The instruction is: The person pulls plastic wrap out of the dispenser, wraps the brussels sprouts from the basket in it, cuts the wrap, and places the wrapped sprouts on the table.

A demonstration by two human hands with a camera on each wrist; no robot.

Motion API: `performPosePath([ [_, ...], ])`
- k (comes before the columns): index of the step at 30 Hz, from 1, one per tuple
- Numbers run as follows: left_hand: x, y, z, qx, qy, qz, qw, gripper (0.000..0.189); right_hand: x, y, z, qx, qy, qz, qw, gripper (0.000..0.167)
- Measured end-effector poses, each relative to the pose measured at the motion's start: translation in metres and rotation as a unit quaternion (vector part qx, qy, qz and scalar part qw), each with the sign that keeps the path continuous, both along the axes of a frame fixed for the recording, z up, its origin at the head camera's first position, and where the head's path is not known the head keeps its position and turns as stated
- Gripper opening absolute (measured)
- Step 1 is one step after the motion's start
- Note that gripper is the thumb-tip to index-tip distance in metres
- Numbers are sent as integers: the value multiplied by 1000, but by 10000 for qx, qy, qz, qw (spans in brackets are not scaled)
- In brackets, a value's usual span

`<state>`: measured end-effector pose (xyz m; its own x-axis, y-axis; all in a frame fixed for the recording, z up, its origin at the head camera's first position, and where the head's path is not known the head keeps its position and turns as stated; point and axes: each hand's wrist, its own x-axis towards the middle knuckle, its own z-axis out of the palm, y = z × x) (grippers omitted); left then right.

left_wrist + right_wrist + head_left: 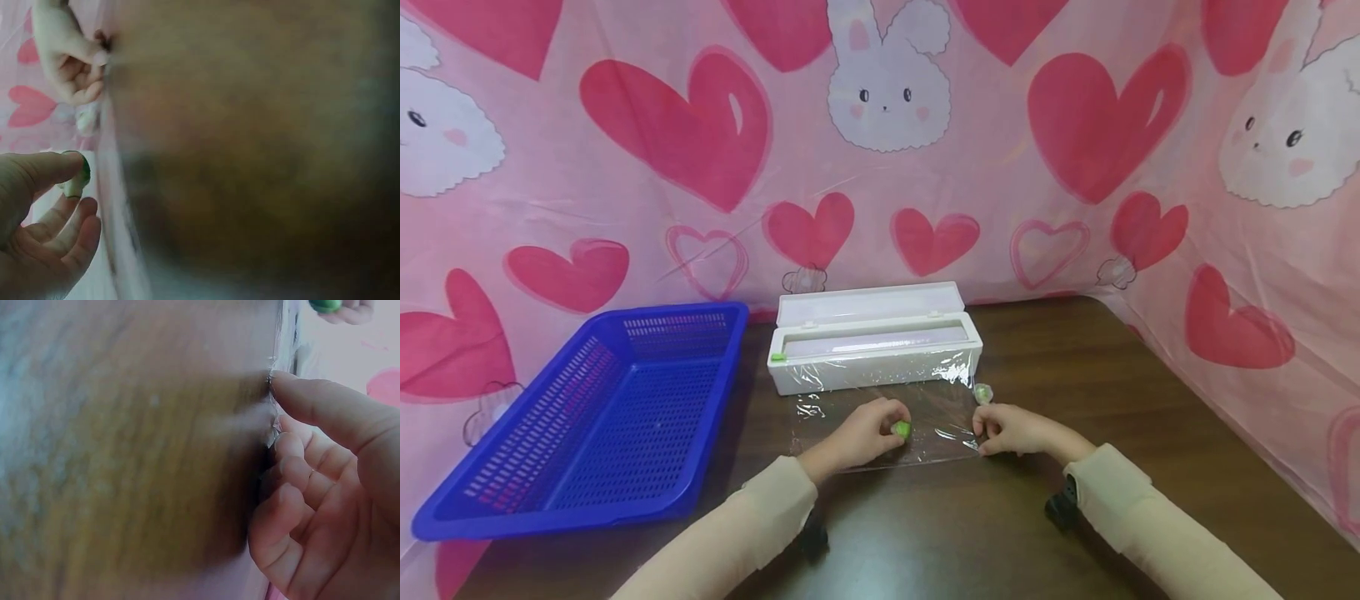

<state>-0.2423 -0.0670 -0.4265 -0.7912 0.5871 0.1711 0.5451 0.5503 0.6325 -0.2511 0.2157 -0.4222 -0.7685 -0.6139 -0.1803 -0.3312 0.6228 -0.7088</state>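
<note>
My left hand (868, 433) pinches a small green and pale piece (902, 429), perhaps of vegetable, between thumb and fingers above the plastic wrap. In the left wrist view the piece (77, 175) shows dark green on one side and whitish below. Clear plastic wrap (857, 417) stretches from a white wrap dispenser box (872, 371) toward me over the table. At its near right corner my right hand (1015, 431) pinches the film edge; the right wrist view shows crinkled wrap (273, 428) at the thumb and fingertips. Just beyond that hand lies a small plastic-wrapped pale green bundle (983, 393).
A blue perforated plastic basket (718, 433) stands on the left of the brown wooden table (940, 533). The dispenser's lid (872, 304) is raised at the back, and a green slider (778, 357) sits at its left end. A pink heart-patterned cloth (1000, 192) hangs behind.
</note>
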Motion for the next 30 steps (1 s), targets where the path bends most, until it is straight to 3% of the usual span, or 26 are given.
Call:
performPosePath([
  [6, 2, 1, -8, -364, 275, 118, 9989, 24, -1, 1, -1, 13, 14, 30, 10000, 23],
  [21, 6, -3, -7, -733, 512, 69, 9960, 37, 1, 0, -2, -64, -4, -24, 10000, 22],
  [30, 15, -35, 1, -463, 252, 626, 9966, 41, 1, 3, -4, -126, 284, 132, 9994, 23],
])
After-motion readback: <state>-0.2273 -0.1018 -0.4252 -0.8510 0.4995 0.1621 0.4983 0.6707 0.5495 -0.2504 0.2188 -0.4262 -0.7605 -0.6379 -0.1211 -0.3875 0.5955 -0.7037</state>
